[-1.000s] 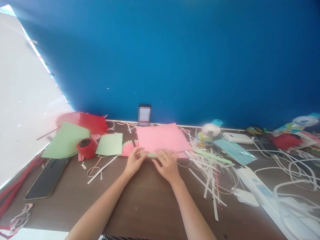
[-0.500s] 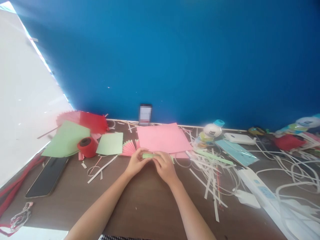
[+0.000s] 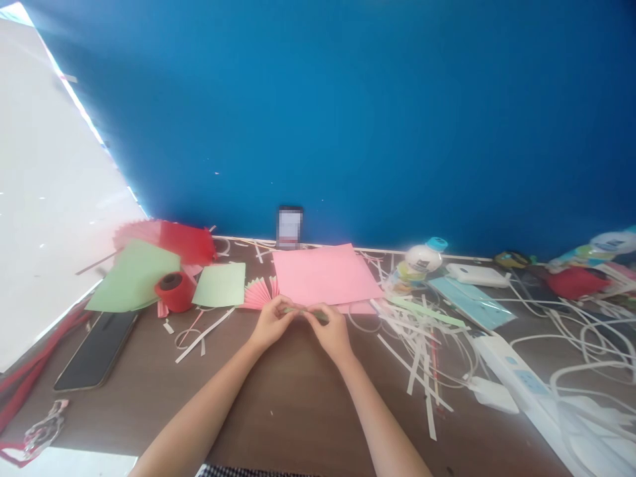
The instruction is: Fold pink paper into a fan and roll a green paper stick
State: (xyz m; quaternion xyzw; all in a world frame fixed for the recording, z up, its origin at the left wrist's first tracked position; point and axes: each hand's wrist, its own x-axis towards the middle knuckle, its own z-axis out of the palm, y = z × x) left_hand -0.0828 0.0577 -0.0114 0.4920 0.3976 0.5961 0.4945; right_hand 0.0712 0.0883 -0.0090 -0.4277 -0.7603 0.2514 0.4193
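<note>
Between my two hands is a narrow piece of green paper [image 3: 320,316], mostly covered by fingers. My left hand [image 3: 272,322] pinches its left end, and my right hand [image 3: 328,329] pinches the right part, with the fingertips of both nearly meeting. Just beyond them lies a pink sheet of paper [image 3: 325,275]. A pleated pink paper fan [image 3: 258,293] sits close behind my left hand, and a square green sheet [image 3: 219,285] is left of it.
A red roll [image 3: 175,291], a larger green sheet [image 3: 134,275] and a dark phone [image 3: 97,351] are on the left. To the right are paper strips [image 3: 415,331], a bottle [image 3: 420,262], a power strip [image 3: 521,381] and tangled white cables [image 3: 586,324]. A blue wall [image 3: 318,119] rises behind.
My fingers have shifted on the green paper, covering its middle and showing less of it. My right hand's grip has changed slightly; the things on the table stay put.
</note>
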